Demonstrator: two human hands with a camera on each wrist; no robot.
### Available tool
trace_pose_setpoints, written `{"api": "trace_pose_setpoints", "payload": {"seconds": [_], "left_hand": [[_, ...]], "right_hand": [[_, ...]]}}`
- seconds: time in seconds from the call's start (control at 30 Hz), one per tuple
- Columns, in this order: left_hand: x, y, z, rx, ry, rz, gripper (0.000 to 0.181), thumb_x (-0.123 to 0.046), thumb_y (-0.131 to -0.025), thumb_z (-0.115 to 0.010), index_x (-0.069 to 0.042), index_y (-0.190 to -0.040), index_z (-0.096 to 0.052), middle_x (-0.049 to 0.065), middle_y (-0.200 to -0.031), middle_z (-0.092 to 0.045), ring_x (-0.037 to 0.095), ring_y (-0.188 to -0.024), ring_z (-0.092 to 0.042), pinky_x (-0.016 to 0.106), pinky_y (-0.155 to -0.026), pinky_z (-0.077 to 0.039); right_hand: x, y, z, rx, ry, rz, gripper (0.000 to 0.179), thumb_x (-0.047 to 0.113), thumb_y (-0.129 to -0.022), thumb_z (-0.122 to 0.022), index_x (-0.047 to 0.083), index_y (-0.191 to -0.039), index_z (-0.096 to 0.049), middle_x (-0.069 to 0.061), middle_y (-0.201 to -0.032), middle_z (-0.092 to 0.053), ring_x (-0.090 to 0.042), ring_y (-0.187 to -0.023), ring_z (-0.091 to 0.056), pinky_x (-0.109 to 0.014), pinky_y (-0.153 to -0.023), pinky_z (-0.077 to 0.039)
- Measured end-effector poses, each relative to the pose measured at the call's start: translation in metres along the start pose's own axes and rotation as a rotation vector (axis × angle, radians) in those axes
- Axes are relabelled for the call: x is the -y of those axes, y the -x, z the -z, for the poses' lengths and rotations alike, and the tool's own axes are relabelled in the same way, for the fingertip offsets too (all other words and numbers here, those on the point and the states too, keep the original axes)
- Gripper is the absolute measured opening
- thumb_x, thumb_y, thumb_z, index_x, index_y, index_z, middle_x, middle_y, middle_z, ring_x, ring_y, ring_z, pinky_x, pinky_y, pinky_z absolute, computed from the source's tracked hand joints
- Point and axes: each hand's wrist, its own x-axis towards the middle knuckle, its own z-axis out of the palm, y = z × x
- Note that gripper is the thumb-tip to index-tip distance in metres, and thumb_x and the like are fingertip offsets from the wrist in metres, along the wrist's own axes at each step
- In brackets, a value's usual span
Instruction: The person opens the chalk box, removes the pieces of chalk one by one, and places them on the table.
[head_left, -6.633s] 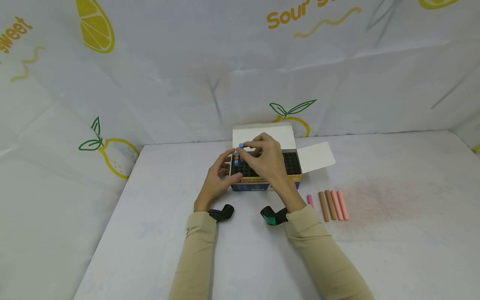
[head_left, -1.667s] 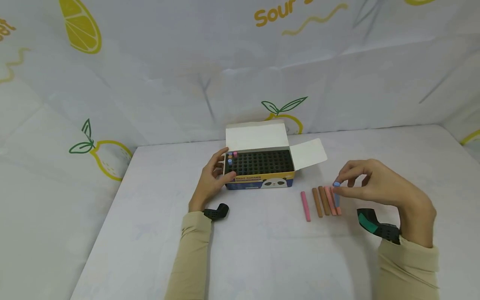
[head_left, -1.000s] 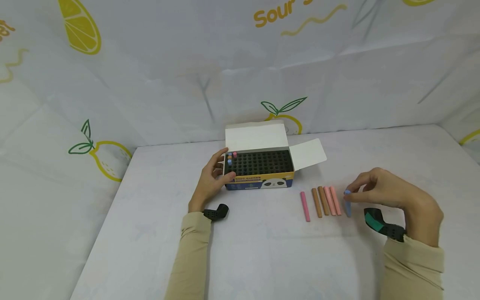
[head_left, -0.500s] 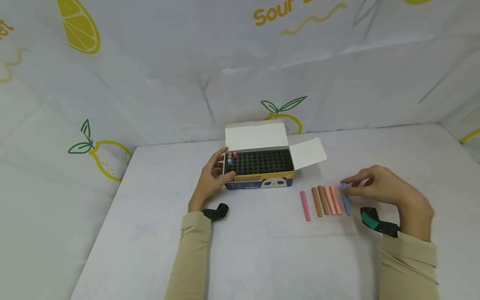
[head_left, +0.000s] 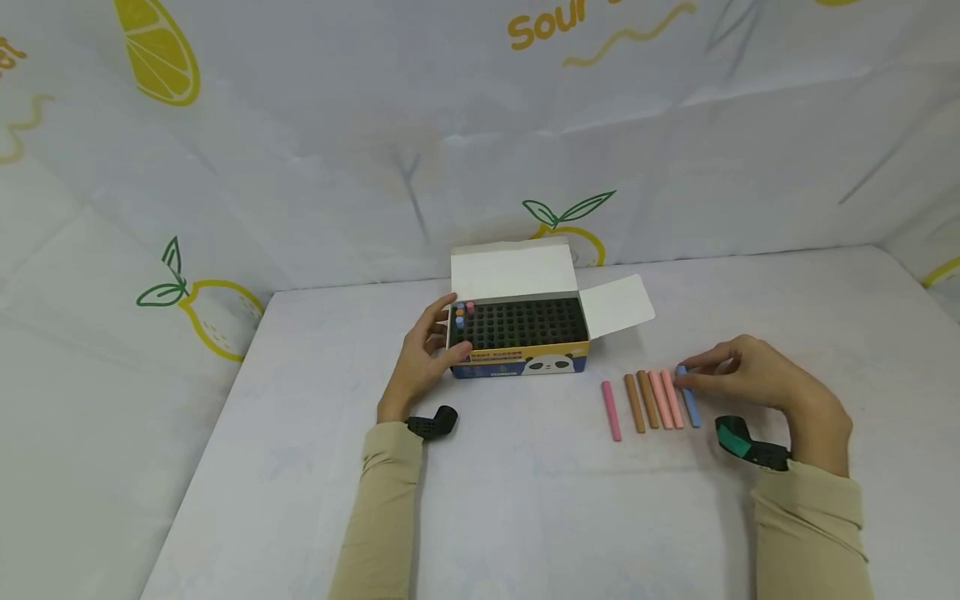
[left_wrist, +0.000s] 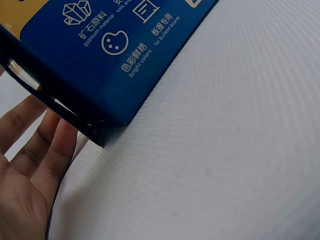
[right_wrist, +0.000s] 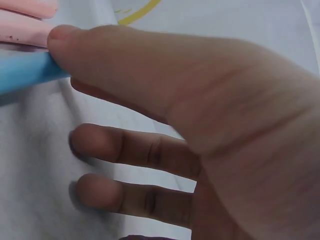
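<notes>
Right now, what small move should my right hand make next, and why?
Probably release the blue stick: your right hand pinches its far end, and it seems to lie on the table, roughly lined up beside the nearer pale pink stick.

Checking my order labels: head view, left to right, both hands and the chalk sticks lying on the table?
Left hand → dark pink chalk → first brown chalk → second brown chalk → first light pink chalk → second light pink chalk → blue chalk → right hand.
</notes>
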Motion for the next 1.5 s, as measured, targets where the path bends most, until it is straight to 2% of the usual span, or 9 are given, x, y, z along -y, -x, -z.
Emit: {"api": "trace_pose_setpoints", "payload": {"seconds": [0.27, 0.37, 0.5, 0.6, 0.83, 1.07, 1.27, 1.4, 1.5], "left_hand": [[0.0, 0.0, 0.0, -0.003, -0.001, 0.002, 0.085, -0.069, -0.083, -0.072, -0.038, -0.155, -0.04, 0.015, -0.133, -0.055, 0.03, -0.112, -0.06, 0.051, -0.103, -0.05], [0.0, 0.0, 0.001, -0.003, -0.005, 0.002, 0.086, -0.071, -0.082, -0.072, -0.039, -0.155, -0.04, 0.015, -0.132, -0.055, 0.029, -0.111, -0.06, 0.051, -0.103, -0.05], [-0.001, 0.0, 0.001, -0.002, -0.002, 0.0, 0.086, -0.071, -0.082, -0.072, -0.038, -0.155, -0.04, 0.016, -0.132, -0.055, 0.03, -0.111, -0.06, 0.051, -0.103, -0.05], [0.0, 0.0, 0.001, -0.001, 0.001, 0.0, 0.085, -0.068, -0.083, -0.072, -0.038, -0.155, -0.04, 0.016, -0.133, -0.055, 0.03, -0.112, -0.059, 0.051, -0.103, -0.049], [0.0, 0.0, 0.001, -0.001, 0.001, 0.0, 0.085, -0.07, -0.082, -0.072, -0.039, -0.155, -0.04, 0.015, -0.133, -0.055, 0.03, -0.112, -0.059, 0.051, -0.103, -0.049], [0.001, -0.001, 0.001, 0.0, 0.008, -0.011, 0.087, -0.071, -0.081, -0.072, -0.038, -0.155, -0.04, 0.016, -0.133, -0.055, 0.03, -0.112, -0.059, 0.052, -0.102, -0.049], [0.0, 0.0, 0.0, -0.002, -0.004, -0.006, 0.086, -0.071, -0.082, -0.072, -0.039, -0.155, -0.04, 0.016, -0.134, -0.054, 0.03, -0.111, -0.058, 0.051, -0.102, -0.049], [-0.001, 0.001, 0.001, -0.006, -0.011, -0.001, 0.086, -0.072, -0.081, -0.071, -0.039, -0.155, -0.04, 0.016, -0.133, -0.055, 0.03, -0.109, -0.059, 0.051, -0.101, -0.049], [-0.001, 0.0, 0.0, -0.002, -0.007, 0.003, 0.082, -0.063, -0.085, -0.073, -0.037, -0.155, -0.04, 0.016, -0.132, -0.055, 0.03, -0.109, -0.058, 0.051, -0.102, -0.049]], "right_hand": [[0.0, -0.001, -0.002, -0.011, -0.004, -0.029, 0.048, 0.048, -0.091, -0.075, 0.01, -0.119, -0.078, -0.023, -0.129, -0.068, -0.038, -0.115, -0.062, -0.055, -0.086, -0.054], [0.001, -0.002, -0.003, -0.015, 0.004, -0.037, 0.049, 0.049, -0.089, -0.076, 0.01, -0.118, -0.078, -0.021, -0.125, -0.07, -0.033, -0.108, -0.062, -0.048, -0.083, -0.054], [0.0, -0.004, -0.002, -0.024, 0.015, -0.035, 0.049, 0.047, -0.088, -0.078, 0.008, -0.117, -0.078, -0.013, -0.11, -0.073, -0.021, -0.095, -0.059, -0.034, -0.076, -0.049], [0.0, -0.005, -0.003, -0.026, 0.022, -0.034, 0.049, 0.046, -0.088, -0.079, 0.006, -0.117, -0.077, -0.009, -0.103, -0.073, -0.018, -0.09, -0.056, -0.03, -0.073, -0.045], [0.003, -0.005, -0.002, -0.032, 0.035, -0.021, 0.049, 0.044, -0.09, -0.078, 0.004, -0.118, -0.076, -0.009, -0.101, -0.072, -0.018, -0.089, -0.055, -0.03, -0.072, -0.045], [0.007, -0.003, 0.001, -0.032, 0.044, -0.017, 0.05, 0.046, -0.091, -0.075, 0.007, -0.122, -0.075, -0.011, -0.109, -0.072, -0.018, -0.09, -0.058, -0.03, -0.072, -0.046], [0.017, -0.003, 0.001, -0.046, 0.065, 0.033, 0.046, 0.041, -0.09, -0.078, 0.006, -0.119, -0.076, -0.005, -0.099, -0.073, -0.013, -0.081, -0.057, -0.026, -0.066, -0.045], [0.028, -0.003, 0.0, -0.02, 0.059, 0.063, 0.045, 0.04, -0.088, -0.079, 0.006, -0.118, -0.077, -0.003, -0.097, -0.073, -0.013, -0.08, -0.058, -0.025, -0.063, -0.046], [0.039, -0.004, -0.001, 0.019, 0.043, 0.078, 0.044, 0.039, -0.088, -0.08, 0.007, -0.117, -0.077, -0.005, -0.098, -0.073, -0.015, -0.08, -0.058, -0.026, -0.063, -0.046]]}}
